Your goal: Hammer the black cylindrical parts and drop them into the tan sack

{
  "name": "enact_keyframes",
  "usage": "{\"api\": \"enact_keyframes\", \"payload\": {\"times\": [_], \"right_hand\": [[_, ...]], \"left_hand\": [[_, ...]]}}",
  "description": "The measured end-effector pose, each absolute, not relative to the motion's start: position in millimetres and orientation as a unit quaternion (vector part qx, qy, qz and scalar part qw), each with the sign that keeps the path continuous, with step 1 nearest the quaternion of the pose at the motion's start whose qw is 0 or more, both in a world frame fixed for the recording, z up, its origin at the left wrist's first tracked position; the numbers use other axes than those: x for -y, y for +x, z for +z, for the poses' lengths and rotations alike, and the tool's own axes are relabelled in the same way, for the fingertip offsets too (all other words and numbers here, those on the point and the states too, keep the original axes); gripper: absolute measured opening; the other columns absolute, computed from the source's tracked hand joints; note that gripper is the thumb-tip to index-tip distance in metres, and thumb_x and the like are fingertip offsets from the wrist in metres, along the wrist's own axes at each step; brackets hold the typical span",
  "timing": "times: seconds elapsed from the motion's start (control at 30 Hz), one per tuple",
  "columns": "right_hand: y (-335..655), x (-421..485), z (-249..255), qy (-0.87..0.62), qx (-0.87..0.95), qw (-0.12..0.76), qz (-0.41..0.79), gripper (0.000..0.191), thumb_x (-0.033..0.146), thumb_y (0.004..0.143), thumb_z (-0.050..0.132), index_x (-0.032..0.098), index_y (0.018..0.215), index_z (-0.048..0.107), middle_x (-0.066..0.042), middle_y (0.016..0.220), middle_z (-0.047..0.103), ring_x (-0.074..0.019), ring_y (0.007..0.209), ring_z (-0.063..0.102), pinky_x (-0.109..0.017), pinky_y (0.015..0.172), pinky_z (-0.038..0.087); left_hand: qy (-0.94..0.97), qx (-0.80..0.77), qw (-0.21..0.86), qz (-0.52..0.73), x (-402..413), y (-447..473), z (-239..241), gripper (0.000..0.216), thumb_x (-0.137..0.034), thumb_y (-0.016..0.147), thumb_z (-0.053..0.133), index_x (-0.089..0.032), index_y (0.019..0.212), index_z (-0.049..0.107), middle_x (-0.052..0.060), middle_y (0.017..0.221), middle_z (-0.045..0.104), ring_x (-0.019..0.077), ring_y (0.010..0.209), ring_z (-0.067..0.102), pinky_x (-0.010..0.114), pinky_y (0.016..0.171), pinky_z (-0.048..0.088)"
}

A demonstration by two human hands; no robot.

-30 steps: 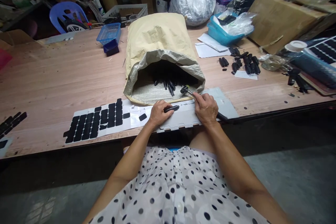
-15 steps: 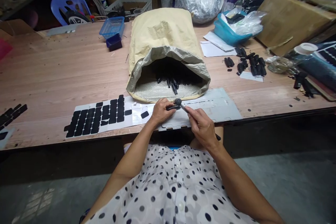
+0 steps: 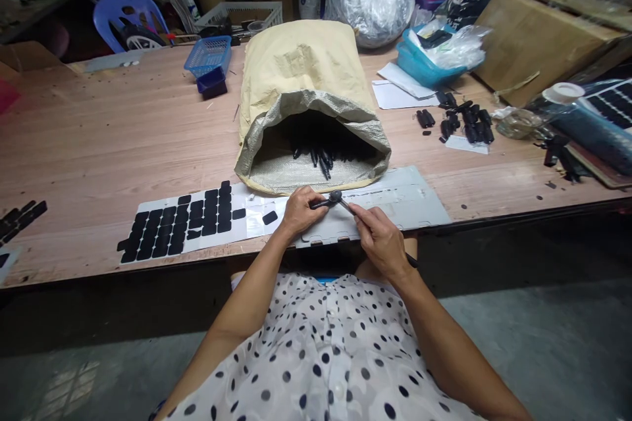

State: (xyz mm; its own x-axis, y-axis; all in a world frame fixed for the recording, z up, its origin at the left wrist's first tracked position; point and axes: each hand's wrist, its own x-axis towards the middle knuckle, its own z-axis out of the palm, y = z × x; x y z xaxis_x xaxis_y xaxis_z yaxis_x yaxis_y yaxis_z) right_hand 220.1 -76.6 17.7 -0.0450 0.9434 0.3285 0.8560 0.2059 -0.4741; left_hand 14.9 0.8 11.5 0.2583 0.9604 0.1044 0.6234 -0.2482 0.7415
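Observation:
My left hand [image 3: 300, 212] is closed around the thin end of a small black part with a round head [image 3: 336, 196]. It holds this part low over the grey-white board [image 3: 419, 200] at the table's front edge. My right hand [image 3: 381, 237] grips a slim tool with a grey metal shaft [image 3: 345, 205], its tip meeting the round head. The tool's black back end [image 3: 411, 261] sticks out behind the right wrist; its exact kind cannot be made out. Just beyond both hands lies an open cream woven sack [image 3: 309, 62], with several black slender parts [image 3: 322, 161] inside its mouth.
Left of my hands, a white sheet [image 3: 241, 227] carries rows of black rounded pads [image 3: 168, 230]. Black parts [image 3: 469, 122] lie heaped at right, near a turquoise basket [image 3: 424, 66] and a cardboard box [image 3: 538, 39]. A blue basket [image 3: 208, 56] stands behind at left.
The view has shifted slightly. My left hand has turned the black part a little, and the tool in my right hand stays against its round head.

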Motion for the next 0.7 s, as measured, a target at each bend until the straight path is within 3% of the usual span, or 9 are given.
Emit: {"api": "enact_keyframes", "payload": {"times": [0.2,0.33,0.47,0.7], "right_hand": [[233,39,14,-0.663,0.686,0.299,0.011,0.04,0.03,0.102,0.042,0.027,0.129,0.072,-0.008,0.097,0.066,-0.0202,0.087,0.06,-0.029,0.072,0.043],[244,2,6,-0.696,0.668,0.261,-0.034,0.033,0.027,0.097,0.049,0.026,0.114,0.077,-0.009,0.088,0.062,-0.0234,0.085,0.048,-0.033,0.071,0.032],[246,-8,-5,-0.706,0.66,0.253,-0.045,0.033,0.026,0.095,0.05,0.027,0.112,0.078,-0.01,0.089,0.06,-0.0236,0.085,0.043,-0.033,0.07,0.026],[244,-3,-9,-0.702,0.666,0.245,-0.053,0.033,0.024,0.092,0.053,0.027,0.116,0.076,-0.01,0.094,0.059,-0.0242,0.088,0.042,-0.035,0.072,0.028]], "left_hand": [[0.747,-0.516,0.306,0.287,-2,10,12,0.011,-0.026,0.085,0.072,-0.021,0.093,0.078,0.003,0.085,0.066,0.0216,0.09,0.06,0.036,0.088,0.05],[0.735,-0.51,0.335,0.295,-2,6,13,0.018,-0.031,0.095,0.06,-0.021,0.094,0.076,0.003,0.086,0.066,0.0208,0.09,0.06,0.036,0.089,0.049],[0.73,-0.508,0.344,0.302,-1,5,12,0.027,-0.033,0.1,0.051,-0.021,0.086,0.071,0.003,0.087,0.064,0.0206,0.09,0.059,0.035,0.09,0.049],[0.726,-0.504,0.349,0.311,-2,1,10,0.037,-0.035,0.102,0.043,-0.021,0.074,0.063,0.004,0.082,0.061,0.0214,0.086,0.058,0.037,0.086,0.05]]}}
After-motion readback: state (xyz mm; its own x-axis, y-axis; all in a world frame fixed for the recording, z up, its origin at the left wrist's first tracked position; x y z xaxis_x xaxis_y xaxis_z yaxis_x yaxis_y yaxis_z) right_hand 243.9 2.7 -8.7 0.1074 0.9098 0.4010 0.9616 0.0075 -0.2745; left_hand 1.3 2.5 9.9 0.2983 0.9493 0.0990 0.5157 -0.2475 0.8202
